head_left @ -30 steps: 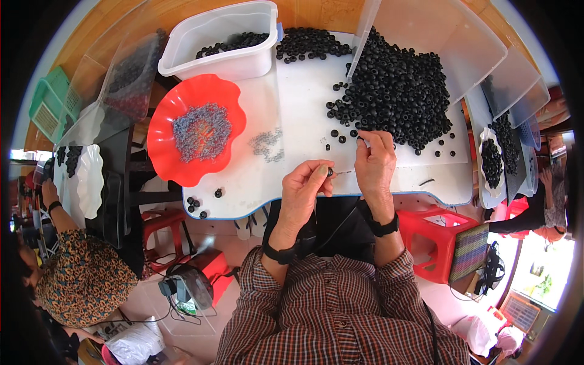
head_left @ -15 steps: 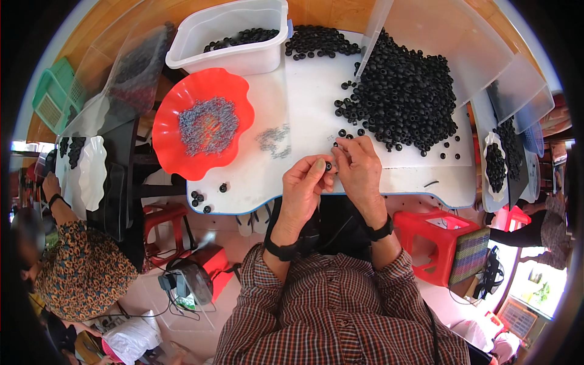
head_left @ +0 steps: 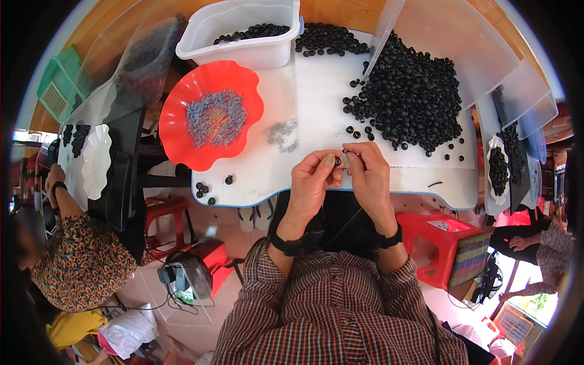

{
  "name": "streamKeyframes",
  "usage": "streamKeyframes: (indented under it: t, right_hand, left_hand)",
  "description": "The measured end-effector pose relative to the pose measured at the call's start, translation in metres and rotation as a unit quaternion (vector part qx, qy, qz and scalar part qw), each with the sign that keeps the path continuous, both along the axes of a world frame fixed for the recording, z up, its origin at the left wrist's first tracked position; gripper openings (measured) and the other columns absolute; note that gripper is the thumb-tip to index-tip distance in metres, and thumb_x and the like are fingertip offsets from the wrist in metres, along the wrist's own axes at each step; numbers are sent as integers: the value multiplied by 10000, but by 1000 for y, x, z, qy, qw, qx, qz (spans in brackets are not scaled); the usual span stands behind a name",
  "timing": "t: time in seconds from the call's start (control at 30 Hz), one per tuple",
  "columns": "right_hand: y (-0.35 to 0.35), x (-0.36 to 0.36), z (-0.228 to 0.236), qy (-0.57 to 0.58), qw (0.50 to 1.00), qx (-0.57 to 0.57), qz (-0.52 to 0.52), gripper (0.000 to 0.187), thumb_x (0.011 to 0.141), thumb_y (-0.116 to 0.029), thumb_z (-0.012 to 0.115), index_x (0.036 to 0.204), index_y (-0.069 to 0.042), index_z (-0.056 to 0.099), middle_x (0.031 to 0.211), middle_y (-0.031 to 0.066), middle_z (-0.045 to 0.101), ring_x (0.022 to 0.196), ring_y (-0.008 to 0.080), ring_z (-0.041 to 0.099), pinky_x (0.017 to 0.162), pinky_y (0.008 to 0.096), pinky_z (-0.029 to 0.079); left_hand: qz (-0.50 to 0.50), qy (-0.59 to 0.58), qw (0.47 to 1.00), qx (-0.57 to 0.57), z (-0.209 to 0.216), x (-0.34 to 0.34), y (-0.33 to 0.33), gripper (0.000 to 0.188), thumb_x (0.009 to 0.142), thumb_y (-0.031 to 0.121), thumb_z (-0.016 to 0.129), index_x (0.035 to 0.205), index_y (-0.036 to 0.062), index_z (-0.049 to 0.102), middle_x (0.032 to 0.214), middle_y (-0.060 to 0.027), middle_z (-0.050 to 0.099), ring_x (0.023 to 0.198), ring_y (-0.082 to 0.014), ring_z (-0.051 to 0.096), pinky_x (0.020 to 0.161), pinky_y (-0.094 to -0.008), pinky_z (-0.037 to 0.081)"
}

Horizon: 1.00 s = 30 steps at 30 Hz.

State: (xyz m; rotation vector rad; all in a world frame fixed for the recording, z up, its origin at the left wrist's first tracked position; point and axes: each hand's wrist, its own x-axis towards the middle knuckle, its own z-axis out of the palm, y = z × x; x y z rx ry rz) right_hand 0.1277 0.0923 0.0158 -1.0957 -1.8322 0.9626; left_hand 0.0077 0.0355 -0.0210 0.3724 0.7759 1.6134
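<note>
Both hands point(head_left: 340, 176) pinch a black bead point(head_left: 338, 162).

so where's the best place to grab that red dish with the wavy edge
By the scalloped rim of the red dish, from its near side, which juts past the edge of the white board. The rim flares up, while the middle holds a heap of small grey bits.
</note>
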Motion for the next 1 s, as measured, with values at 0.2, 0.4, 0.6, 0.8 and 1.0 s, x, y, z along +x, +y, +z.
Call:
streamKeyframes:
  t: [0.2, 0.4, 0.6, 0.8, 1.0]
  right_hand:
    - [-6, 3, 4, 19, 1000, -19, 15, 137, 901, 33, 567, 1015, 14, 640, 881, 99, 590, 641, 151, 581, 569, 279, 474]
    - [-8, 5, -7, 44, 997, -59, -11, 163, 902, 22, 590, 1063, 22, 613, 839, 71, 618, 662, 108, 575, 584, 247, 480]
    - [-10, 3, -9, 142, 977, -157, -15, 143, 920, -2, 594, 1061, 15, 614, 806, 27, 631, 672, 56, 545, 607, 207, 470]
    - [-9, 3, -11, 180, 966, -188, -14, 129, 930, -4, 580, 1052, 10, 619, 811, 18, 625, 669, 49, 538, 612, 201, 463]
    - [2, 4, -15, 48, 997, -34, -58, 95, 905, -4, 589, 982, 16, 641, 839, 72, 596, 651, 123, 562, 585, 254, 462]
  left_hand:
    - [7, 41, 999, -7, 2, 4, -1, 211, 979, 155, 568, 1106, 7, 648, 894, -47, 649, 699, -75, 572, 621, -217, 510]
    - [9, 49, 999, -9, 4, 6, -1, 209, 979, 147, 567, 1105, 3, 651, 888, -40, 648, 696, -72, 571, 620, -213, 512]
    - [9, 41, 999, -16, 3, 4, -2, 207, 981, 146, 559, 1103, 4, 648, 881, -35, 650, 695, -72, 571, 624, -212, 505]
    - [2, 8, 1000, -6, 2, 2, -2, 214, 979, 159, 567, 1099, 0, 642, 891, -45, 659, 698, -81, 568, 633, -222, 490]
    - [5, -10, 1000, -2, 1, 0, -3, 227, 974, 174, 579, 1100, -4, 641, 894, -60, 664, 696, -92, 566, 641, -231, 482]
